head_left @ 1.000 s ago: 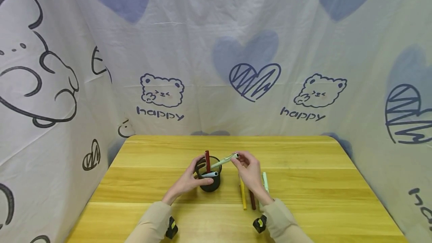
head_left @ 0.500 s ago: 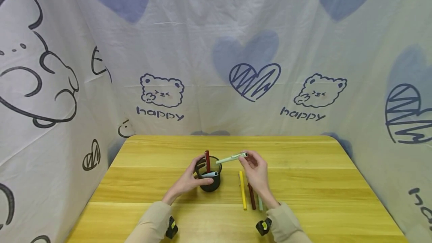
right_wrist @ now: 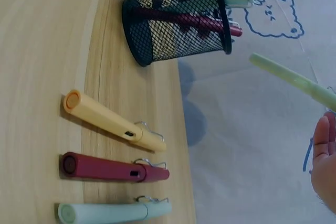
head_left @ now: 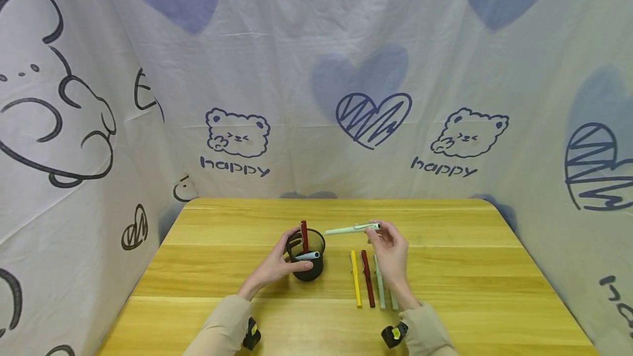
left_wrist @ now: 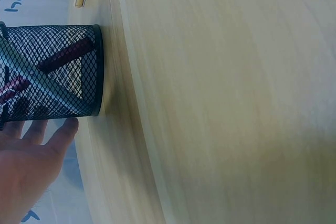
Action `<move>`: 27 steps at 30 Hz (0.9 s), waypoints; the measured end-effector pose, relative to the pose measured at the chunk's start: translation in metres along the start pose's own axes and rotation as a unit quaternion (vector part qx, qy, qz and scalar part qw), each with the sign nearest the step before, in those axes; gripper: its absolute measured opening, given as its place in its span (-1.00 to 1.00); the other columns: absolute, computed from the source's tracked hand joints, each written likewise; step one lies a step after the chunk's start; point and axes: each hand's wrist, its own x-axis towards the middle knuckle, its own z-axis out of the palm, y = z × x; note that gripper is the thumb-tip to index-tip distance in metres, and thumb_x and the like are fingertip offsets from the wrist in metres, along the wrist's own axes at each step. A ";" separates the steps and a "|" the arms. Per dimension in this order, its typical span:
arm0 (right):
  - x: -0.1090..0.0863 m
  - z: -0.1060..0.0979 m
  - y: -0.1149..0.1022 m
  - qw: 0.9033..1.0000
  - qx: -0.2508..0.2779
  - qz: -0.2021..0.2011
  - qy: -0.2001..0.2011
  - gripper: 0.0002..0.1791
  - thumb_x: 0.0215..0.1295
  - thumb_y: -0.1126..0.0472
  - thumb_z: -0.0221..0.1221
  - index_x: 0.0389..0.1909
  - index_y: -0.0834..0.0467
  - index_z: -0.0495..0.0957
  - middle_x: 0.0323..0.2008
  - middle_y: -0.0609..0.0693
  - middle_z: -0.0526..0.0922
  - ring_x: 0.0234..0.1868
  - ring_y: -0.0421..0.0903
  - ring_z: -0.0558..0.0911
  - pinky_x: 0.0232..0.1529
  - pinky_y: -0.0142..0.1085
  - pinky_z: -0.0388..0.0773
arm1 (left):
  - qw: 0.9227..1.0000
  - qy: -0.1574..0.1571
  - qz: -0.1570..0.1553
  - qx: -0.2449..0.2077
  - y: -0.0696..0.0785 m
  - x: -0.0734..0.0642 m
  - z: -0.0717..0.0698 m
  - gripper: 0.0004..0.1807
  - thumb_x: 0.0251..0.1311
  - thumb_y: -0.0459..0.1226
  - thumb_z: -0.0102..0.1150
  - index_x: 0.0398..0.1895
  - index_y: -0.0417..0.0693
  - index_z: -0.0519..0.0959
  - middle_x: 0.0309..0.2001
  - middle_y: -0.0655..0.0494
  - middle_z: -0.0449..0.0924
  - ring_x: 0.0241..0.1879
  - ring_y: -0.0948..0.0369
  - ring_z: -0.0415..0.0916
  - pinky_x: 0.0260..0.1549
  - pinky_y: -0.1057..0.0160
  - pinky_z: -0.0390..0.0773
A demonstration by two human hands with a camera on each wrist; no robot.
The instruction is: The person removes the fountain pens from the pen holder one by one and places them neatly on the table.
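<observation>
My left hand (head_left: pixel 273 266) grips a black mesh pen holder (head_left: pixel 307 273) from its left side, thumb in front and fingers behind. A dark red pen (head_left: pixel 304 237) and a pale blue-green pen (head_left: pixel 307 256) lean inside the holder; in the left wrist view they cross behind the mesh (left_wrist: pixel 52 72). Between thumb and fingers, my right hand (head_left: pixel 392 252) pinches a light green pen (head_left: pixel 352 229) near its capped end. That pen is nearly level in the air, its tip just right of the holder's rim and apart from it.
Below the right hand, a yellow pen (head_left: pixel 356 280), a dark red pen (head_left: pixel 368 280) and a pale green pen (head_left: pixel 379 287) lie side by side on the wooden table (head_left: pixel 222 224). Another pale pen (head_left: pixel 394 302) is partly hidden by the right wrist. A printed cloth (head_left: pixel 296 70) hangs behind.
My right hand has moved right, drawing the light green pen away from above the holder and leveling it. The row of pens has come into fuller view. The left hand stays put.
</observation>
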 end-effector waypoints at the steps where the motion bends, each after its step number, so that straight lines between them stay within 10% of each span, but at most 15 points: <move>1: 0.000 -0.002 -0.001 1.000 0.009 0.004 0.002 -0.75 0.32 0.52 0.19 -0.05 0.60 0.49 -0.25 -0.19 0.67 -0.31 -0.35 0.63 -0.26 -0.49 0.64 | 1.000 0.000 0.000 0.000 0.000 0.000 0.000 0.06 0.14 -0.11 0.47 0.60 0.21 0.00 0.59 -0.05 0.06 0.58 -0.13 0.00 0.43 -0.34 0.18; 20: 0.000 -0.030 0.003 0.992 0.124 -0.022 0.003 -0.67 0.53 0.39 -0.03 0.07 0.63 0.23 -0.12 0.10 0.70 -0.09 -0.11 0.78 -0.12 -0.26 0.74 | 1.000 0.003 -0.011 -0.011 0.002 -0.001 0.001 0.08 0.12 -0.14 0.49 0.61 0.19 0.00 0.60 -0.06 0.02 0.60 -0.11 -0.07 0.47 -0.25 0.19; 27: -0.001 -0.037 0.006 0.992 0.122 -0.020 0.016 -0.82 0.55 0.36 -0.06 0.08 0.29 0.35 -0.12 0.02 0.66 -0.12 -0.06 0.79 -0.16 -0.23 0.75 | 1.000 0.002 -0.008 -0.012 0.003 -0.002 0.001 0.07 0.12 -0.15 0.49 0.61 0.18 0.00 0.59 -0.05 0.03 0.60 -0.10 -0.06 0.47 -0.24 0.20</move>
